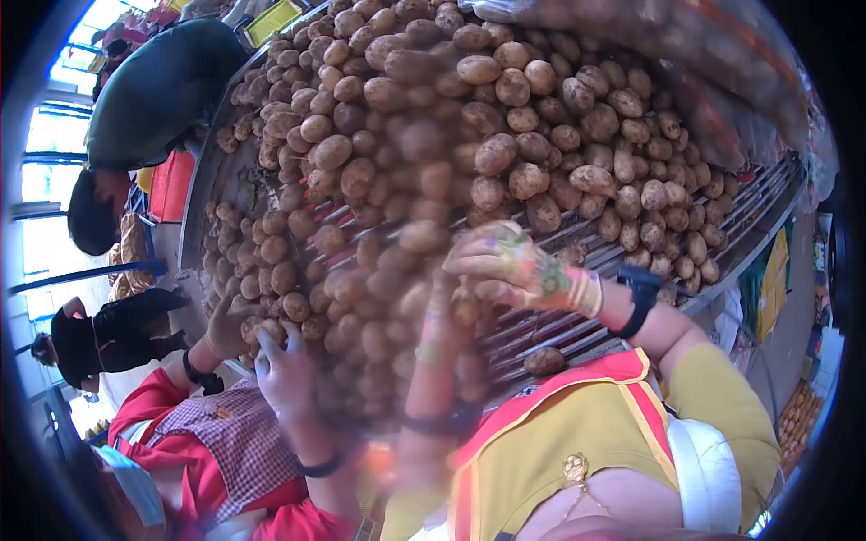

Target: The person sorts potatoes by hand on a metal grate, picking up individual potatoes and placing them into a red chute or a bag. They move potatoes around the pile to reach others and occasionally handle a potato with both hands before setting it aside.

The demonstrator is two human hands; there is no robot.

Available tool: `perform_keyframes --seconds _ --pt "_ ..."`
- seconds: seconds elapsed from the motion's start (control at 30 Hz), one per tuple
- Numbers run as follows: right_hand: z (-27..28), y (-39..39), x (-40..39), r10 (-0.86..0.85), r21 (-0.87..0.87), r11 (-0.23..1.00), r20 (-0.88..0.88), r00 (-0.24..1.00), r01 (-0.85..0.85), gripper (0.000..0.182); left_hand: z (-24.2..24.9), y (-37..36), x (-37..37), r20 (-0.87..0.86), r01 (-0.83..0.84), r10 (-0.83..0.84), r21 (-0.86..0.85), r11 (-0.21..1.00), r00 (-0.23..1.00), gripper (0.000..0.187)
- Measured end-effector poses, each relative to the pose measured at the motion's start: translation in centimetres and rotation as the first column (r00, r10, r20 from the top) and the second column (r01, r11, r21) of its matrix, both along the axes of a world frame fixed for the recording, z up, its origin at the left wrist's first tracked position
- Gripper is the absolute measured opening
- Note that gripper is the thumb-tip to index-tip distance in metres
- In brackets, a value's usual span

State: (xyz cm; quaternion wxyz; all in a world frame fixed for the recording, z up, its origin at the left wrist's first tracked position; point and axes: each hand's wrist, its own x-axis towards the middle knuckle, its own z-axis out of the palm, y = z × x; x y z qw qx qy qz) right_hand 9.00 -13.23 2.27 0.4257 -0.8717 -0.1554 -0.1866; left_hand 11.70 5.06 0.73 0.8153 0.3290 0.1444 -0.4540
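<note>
My right hand [514, 264], in a patterned, multicoloured glove, hovers over the near side of the potato heap [356, 178]. Its fingers point left and bend down loosely, apart from the thumb, with no potato plainly gripped. Beside it is my left hand [439, 311], also gloved; a smeared band across the view blurs its fingers, so what it touches is hidden. Brown, earthy potatoes [370, 284] lie left of my hands. One potato [545, 362] sits alone on the slatted metal rack [577, 329] below my right hand.
At left, a co-worker in a checkered apron [216, 424] has gloved hands [284, 370] around a potato [262, 332]. Another person [162, 95] bends beside the rack's far left edge. Full mesh sacks [722, 63] lie at upper right. A red crate [171, 187] stands left.
</note>
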Motion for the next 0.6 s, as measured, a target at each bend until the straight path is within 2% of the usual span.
perform_keyframes --seconds 0.03,0.1,0.17,0.23,0.27,0.37,0.4,0.47,0.5,0.53,0.57,0.6 --pt "-0.2 -0.6 2.1 0.093 -0.151 0.985 0.047 0.995 -0.085 0.033 -0.5 0.4 0.0 -0.014 -0.012 0.011 -0.041 0.999 1.000 0.055" --pt "-0.5 -4.0 7.8 0.015 -0.237 0.971 0.077 0.997 0.004 0.031 -0.5 2.0 0.1 -0.037 -0.037 0.036 -0.024 0.999 0.999 0.057" --pt "-0.6 -6.8 12.7 -0.310 -0.504 0.834 -0.085 0.947 0.227 0.026 -1.4 4.0 -0.5 -0.089 -0.074 0.073 -0.007 0.997 0.993 0.058" --pt "-0.9 -6.9 15.5 -0.301 -0.751 0.658 -0.319 0.899 -0.046 0.022 -3.0 6.1 -1.2 -0.129 -0.101 0.101 0.011 0.995 0.986 0.060" --pt "-1.2 -6.4 16.3 -0.325 -0.817 0.540 -0.425 0.845 -0.203 0.021 -4.1 7.3 -1.7 -0.148 -0.110 0.113 0.027 0.994 0.983 0.061" --pt "-2.9 -2.5 15.7 -0.374 -0.877 0.359 -0.449 0.812 -0.320 0.022 -6.4 9.6 -2.5 -0.222 -0.148 0.151 0.033 0.989 0.963 0.063" --pt "-3.5 -2.4 15.2 -0.393 -0.893 0.378 -0.395 0.830 -0.245 0.027 -7.2 9.8 -3.1 -0.231 -0.161 0.161 0.021 0.987 0.959 0.064" --pt "-3.9 -3.4 14.9 -0.376 -0.821 0.507 -0.485 0.790 -0.262 0.029 -7.0 9.2 -3.6 -0.258 -0.188 0.177 -0.019 0.982 0.950 0.066" --pt "-3.8 -3.7 14.8 -0.353 -0.780 0.566 -0.523 0.776 -0.268 0.030 -5.3 8.0 -3.4 -0.265 -0.227 0.195 -0.097 0.969 0.944 0.061" --pt "-3.7 -3.5 14.4 -0.345 -0.775 0.537 -0.563 0.751 -0.335 0.031 -3.4 7.0 -3.3 -0.271 -0.273 0.222 -0.172 0.946 0.937 0.056" --pt "-3.2 -3.9 13.0 -0.258 -0.739 0.559 -0.587 0.767 -0.376 0.033 -1.8 6.4 -3.4 -0.277 -0.323 0.253 -0.242 0.915 0.927 0.051" --pt "-3.5 -4.1 13.1 -0.299 -0.732 0.561 -0.615 0.730 -0.387 0.034 -0.6 5.9 -2.5 -0.328 -0.360 0.288 -0.187 0.914 0.900 0.046"
